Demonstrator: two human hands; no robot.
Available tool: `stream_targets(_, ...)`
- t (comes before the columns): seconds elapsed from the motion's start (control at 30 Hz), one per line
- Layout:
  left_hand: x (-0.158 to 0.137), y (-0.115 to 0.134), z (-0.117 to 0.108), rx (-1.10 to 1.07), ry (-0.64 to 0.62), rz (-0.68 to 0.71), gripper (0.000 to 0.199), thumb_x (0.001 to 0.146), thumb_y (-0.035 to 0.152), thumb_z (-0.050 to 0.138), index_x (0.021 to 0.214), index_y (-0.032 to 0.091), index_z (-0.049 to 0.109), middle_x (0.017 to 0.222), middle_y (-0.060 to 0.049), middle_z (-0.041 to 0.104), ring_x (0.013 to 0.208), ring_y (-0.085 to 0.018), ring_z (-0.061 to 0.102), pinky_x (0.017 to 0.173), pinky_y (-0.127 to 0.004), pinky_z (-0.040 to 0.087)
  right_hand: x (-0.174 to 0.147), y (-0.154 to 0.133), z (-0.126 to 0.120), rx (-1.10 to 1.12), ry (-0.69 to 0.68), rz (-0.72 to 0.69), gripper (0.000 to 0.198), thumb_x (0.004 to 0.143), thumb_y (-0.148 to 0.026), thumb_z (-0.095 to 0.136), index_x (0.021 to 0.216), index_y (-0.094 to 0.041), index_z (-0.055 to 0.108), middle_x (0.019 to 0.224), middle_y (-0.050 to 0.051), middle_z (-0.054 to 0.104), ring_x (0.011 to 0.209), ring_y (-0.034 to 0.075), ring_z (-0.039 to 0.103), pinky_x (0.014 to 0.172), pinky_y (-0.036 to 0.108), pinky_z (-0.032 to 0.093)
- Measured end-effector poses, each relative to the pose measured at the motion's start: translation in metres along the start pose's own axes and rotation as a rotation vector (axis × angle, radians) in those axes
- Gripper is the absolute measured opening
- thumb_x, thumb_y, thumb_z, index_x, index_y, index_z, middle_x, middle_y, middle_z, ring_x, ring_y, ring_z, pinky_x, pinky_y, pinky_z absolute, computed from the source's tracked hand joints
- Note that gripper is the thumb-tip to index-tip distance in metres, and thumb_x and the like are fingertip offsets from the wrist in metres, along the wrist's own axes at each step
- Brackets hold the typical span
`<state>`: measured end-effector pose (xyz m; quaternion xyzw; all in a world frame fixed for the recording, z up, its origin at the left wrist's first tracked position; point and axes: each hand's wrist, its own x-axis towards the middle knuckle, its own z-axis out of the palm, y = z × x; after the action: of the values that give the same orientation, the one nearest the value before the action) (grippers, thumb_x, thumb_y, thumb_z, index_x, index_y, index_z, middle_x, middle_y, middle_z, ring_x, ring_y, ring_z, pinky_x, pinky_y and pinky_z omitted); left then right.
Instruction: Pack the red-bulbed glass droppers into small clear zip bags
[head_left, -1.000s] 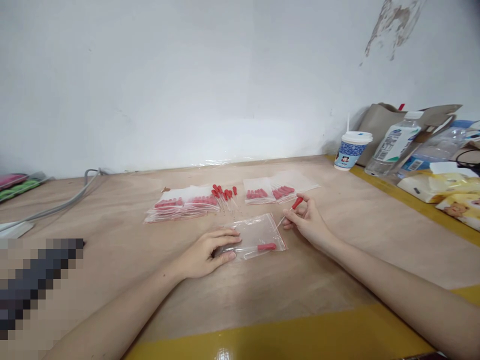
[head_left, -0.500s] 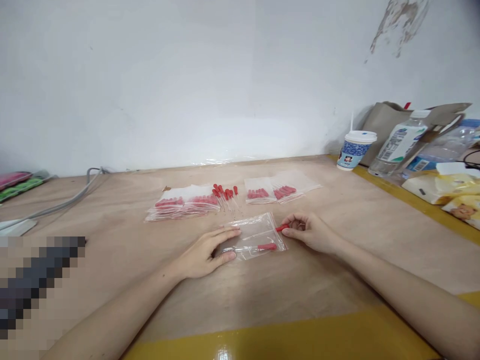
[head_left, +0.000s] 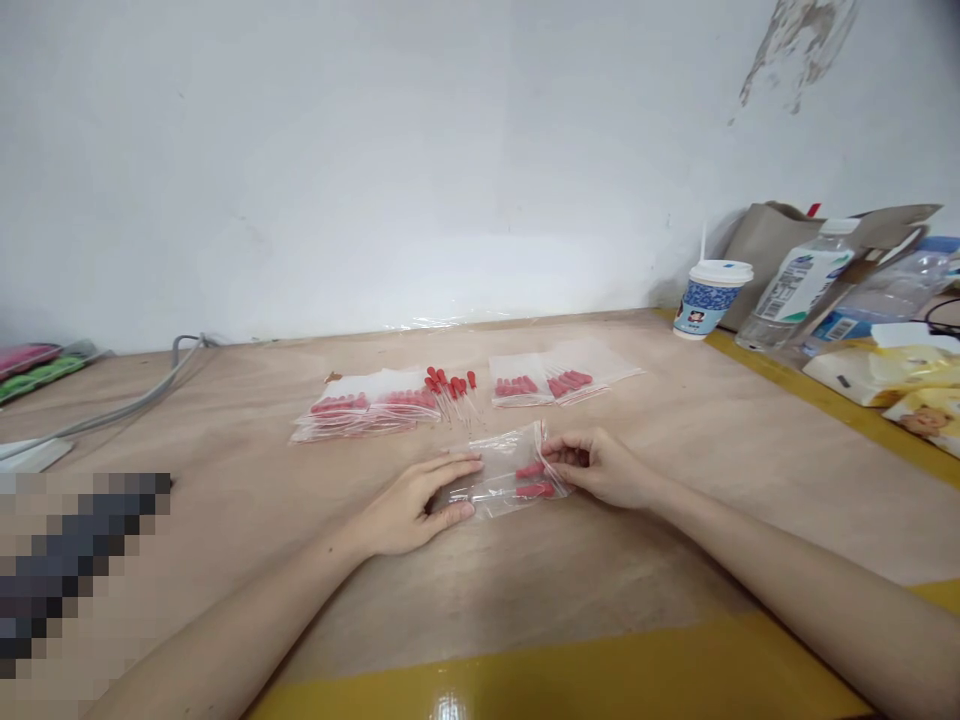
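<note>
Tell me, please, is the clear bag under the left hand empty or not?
Not empty: two red dropper bulbs show through the clear bag, near the edge at the right hand.

Two droppers [head_left: 534,490] lie in the bag [head_left: 499,452] before loose droppers [head_left: 457,387].

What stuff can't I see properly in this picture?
All in the head view:
Left end of the clear bag: under the left hand.
Part of its right end: behind the right hand.
Dark object: blurred into squares, cut off by left edge.
Writing on the white-capped bottle: too small, blurred.
</note>
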<state>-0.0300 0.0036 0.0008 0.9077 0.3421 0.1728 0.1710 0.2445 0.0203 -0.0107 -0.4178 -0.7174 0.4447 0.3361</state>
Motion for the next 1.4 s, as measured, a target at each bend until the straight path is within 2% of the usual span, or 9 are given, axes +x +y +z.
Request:
stream_targets(0.23, 0.0, -0.003, 0.0, -0.053, -0.026, -0.001, 0.038, 0.087, 0.034, 0.049, 0.125, 0.028, 0.049, 0.136, -0.004, 0.042, 0.124, -0.024, 0.039, 0.102, -0.043, 0.034, 0.003, 0.003, -0.017, 0.032, 0.067, 0.104, 0.027, 0.072, -0.034, 0.058, 0.091, -0.014, 0.06, 0.077, 0.005, 0.067, 0.068, 0.015, 0.06, 0.062, 0.027, 0.046)
stream_targets(0.4, 0.0, -0.003, 0.0, -0.045, -0.059, -0.015, 0.038, 0.089, 0.035, 0.046, 0.126, 0.027, 0.048, 0.138, -0.003, 0.038, 0.128, -0.023, 0.032, 0.105, -0.043, 0.028, 0.034, -0.007, -0.019, -0.315, 0.341, -0.095, 0.014, 0.071, -0.027, 0.056, 0.074, -0.015, 0.063, 0.063, 0.001, 0.062, 0.055, 0.012, 0.053, 0.053, 0.024, 0.039)
stream_targets(0.53, -0.001, -0.002, -0.001, -0.025, -0.08, -0.015, 0.038, 0.09, 0.035, 0.043, 0.128, 0.026, 0.046, 0.139, -0.003, 0.036, 0.129, -0.023, 0.032, 0.106, -0.042, 0.027, 0.081, -0.024, 0.005, -0.516, 0.361, -0.173, 0.008, 0.07, -0.019, 0.057, 0.071, -0.016, 0.064, 0.068, 0.002, 0.065, 0.063, 0.013, 0.056, 0.062, 0.023, 0.041)
stream_targets(0.73, -0.002, 0.003, -0.002, -0.017, -0.07, 0.002, 0.037, 0.093, 0.031, 0.038, 0.128, 0.026, 0.045, 0.138, -0.002, 0.039, 0.127, -0.021, 0.034, 0.107, -0.041, 0.026, 0.138, -0.036, 0.053, -0.675, 0.283, 0.09, 0.022, 0.074, -0.025, 0.054, 0.092, -0.014, 0.058, 0.093, 0.014, 0.065, 0.088, 0.025, 0.06, 0.073, 0.033, 0.043)
stream_targets(0.9, -0.003, 0.002, -0.001, -0.041, -0.036, 0.035, 0.039, 0.09, 0.032, 0.044, 0.128, 0.025, 0.046, 0.137, -0.005, 0.04, 0.126, -0.023, 0.037, 0.105, -0.042, 0.029, 0.154, -0.04, 0.065, -0.63, 0.267, 0.195, 0.045, 0.07, -0.031, 0.06, 0.107, -0.009, 0.047, 0.099, 0.022, 0.06, 0.091, 0.033, 0.059, 0.073, 0.041, 0.044)
stream_targets(1.13, -0.003, -0.001, 0.001, -0.049, -0.039, 0.015, 0.038, 0.089, 0.032, 0.046, 0.127, 0.026, 0.047, 0.136, -0.004, 0.042, 0.125, -0.023, 0.038, 0.106, -0.042, 0.029, 0.119, -0.04, 0.023, -0.494, 0.284, 0.121, 0.056, 0.078, -0.016, 0.043, 0.129, -0.005, 0.021, 0.091, 0.014, 0.062, 0.082, 0.021, 0.06, 0.071, 0.031, 0.045)
stream_targets(1.2, -0.002, -0.001, 0.001, -0.048, -0.04, 0.008, 0.038, 0.089, 0.033, 0.046, 0.127, 0.027, 0.047, 0.136, -0.004, 0.042, 0.125, -0.023, 0.038, 0.105, -0.043, 0.029, 0.093, -0.03, 0.002, -0.339, 0.399, 0.039, 0.063, 0.076, -0.017, 0.045, 0.131, -0.006, 0.015, 0.079, 0.007, 0.06, 0.068, 0.018, 0.059, 0.067, 0.031, 0.047)
stream_targets(1.3, -0.002, -0.002, 0.001, -0.034, -0.036, 0.009, 0.039, 0.089, 0.033, 0.046, 0.127, 0.027, 0.047, 0.136, -0.004, 0.042, 0.125, -0.023, 0.038, 0.104, -0.043, 0.032, 0.051, -0.01, -0.021, -0.068, 0.519, 0.083, 0.064, 0.074, -0.021, 0.047, 0.129, -0.016, 0.015, 0.073, -0.001, 0.052, 0.044, 0.011, 0.049, 0.045, 0.027, 0.045)
stream_targets(1.4, -0.002, -0.003, 0.001, -0.012, -0.035, 0.014, 0.039, 0.089, 0.033, 0.045, 0.128, 0.027, 0.046, 0.135, -0.003, 0.042, 0.125, -0.022, 0.037, 0.103, -0.041, 0.033, 0.022, 0.007, -0.026, 0.151, 0.604, 0.125, 0.062, 0.07, -0.02, 0.049, 0.123, -0.021, 0.017, 0.071, -0.004, 0.045, 0.043, 0.011, 0.05, 0.039, 0.026, 0.046)
